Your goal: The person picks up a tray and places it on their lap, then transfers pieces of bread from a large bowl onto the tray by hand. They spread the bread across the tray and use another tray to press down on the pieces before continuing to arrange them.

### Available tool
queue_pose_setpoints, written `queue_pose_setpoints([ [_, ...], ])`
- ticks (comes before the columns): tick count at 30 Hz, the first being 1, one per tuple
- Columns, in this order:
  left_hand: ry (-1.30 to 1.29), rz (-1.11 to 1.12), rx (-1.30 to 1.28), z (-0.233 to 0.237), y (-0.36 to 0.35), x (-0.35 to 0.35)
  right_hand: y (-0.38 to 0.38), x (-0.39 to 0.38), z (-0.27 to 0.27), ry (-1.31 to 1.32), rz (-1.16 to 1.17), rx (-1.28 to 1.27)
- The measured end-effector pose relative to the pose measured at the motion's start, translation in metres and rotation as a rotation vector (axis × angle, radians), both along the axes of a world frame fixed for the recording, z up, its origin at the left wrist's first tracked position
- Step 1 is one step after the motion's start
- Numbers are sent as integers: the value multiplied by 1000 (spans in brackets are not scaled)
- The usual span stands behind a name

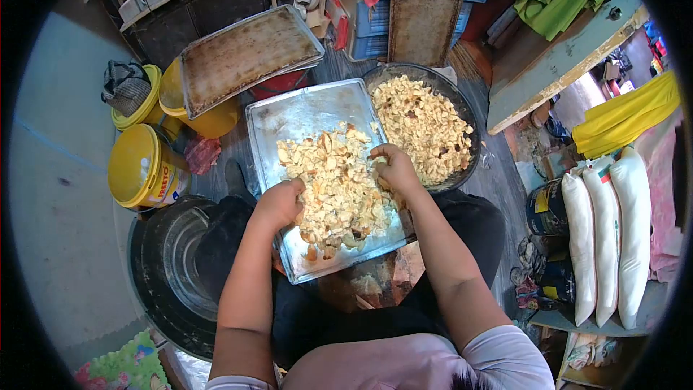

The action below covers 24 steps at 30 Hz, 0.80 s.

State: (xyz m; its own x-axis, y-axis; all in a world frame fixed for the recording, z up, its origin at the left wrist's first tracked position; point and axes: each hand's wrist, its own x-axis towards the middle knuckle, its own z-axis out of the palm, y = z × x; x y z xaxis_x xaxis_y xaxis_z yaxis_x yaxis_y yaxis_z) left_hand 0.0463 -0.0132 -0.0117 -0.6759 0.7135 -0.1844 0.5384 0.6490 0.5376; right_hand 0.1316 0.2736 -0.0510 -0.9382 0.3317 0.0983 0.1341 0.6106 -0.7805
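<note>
A metal baking tray [271, 119] lies tilted across my lap, with a heap of torn bread pieces [336, 188] on it, pale with some brown crusts. At the heap's left side, my left hand [280, 206] has its fingers curled in against the bread. My right hand [395, 170] is at the right side of the heap, fingers bent around some pieces; its fingertips are partly hidden. Close behind the right hand stands a large dark round basin [475, 152], full of similar bread pieces.
Stacked baking trays [249, 54] rest over yellow buckets at the upper left. A lidded yellow bucket [137, 166] and a wide black tub [155, 274] stand to my left. Another tray [424, 27] leans on blue drawers. Full white sacks [605, 238] are at the right.
</note>
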Motion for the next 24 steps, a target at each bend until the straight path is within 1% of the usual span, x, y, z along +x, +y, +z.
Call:
queue_pose_setpoints([
  [2, -88, 27, -3, -4, 0, -6, -5, 1, 3, -32, -13, -21],
  [4, -89, 31, 1, -16, -3, -11, -22, 2, 23, -61, -21, -42],
  [6, -89, 34, 5, -20, -5, -11, -42, 7, 36, -118, 54, 188],
  [9, -101, 21, -22, -10, -7, -9, -44, 2, 29, -138, 83, 247],
  [10, -83, 14, -81, -4, -6, -7, -42, 0, 28, -135, 80, 246],
  [11, -64, 7, -140, 0, -4, -6, -38, -2, 29, -134, 75, 161],
  [12, -62, 7, -141, 2, -2, -4, -34, -6, 29, -135, 72, 78],
  [13, -4, 62, -30, 3, 1, -1, -31, -9, 28, -134, 72, 77],
  [14, 54, 117, 80, 4, 3, 1, -26, -13, 26, -63, 13, -71],
  [15, 54, 117, 80, 2, 6, 2, -22, -18, 22, 7, -46, -218],
  [17, 41, -11, 345, -5, 10, 2, -11, -28, 11, 55, -72, -234],
  [19, 25, -30, 305, -11, 13, 2, 0, -35, 9, -86, -86, -859],
  [21, 12, -44, 267, -11, 14, 0, 2, -36, 17, -130, -71, -879],
  [23, 26, -23, 94, -7, 14, -3, -4, -31, 34, -109, -105, -1162],
  [24, 22, -17, 93, -5, 15, -3, -5, -28, 39, -108, -58, -1251],
])
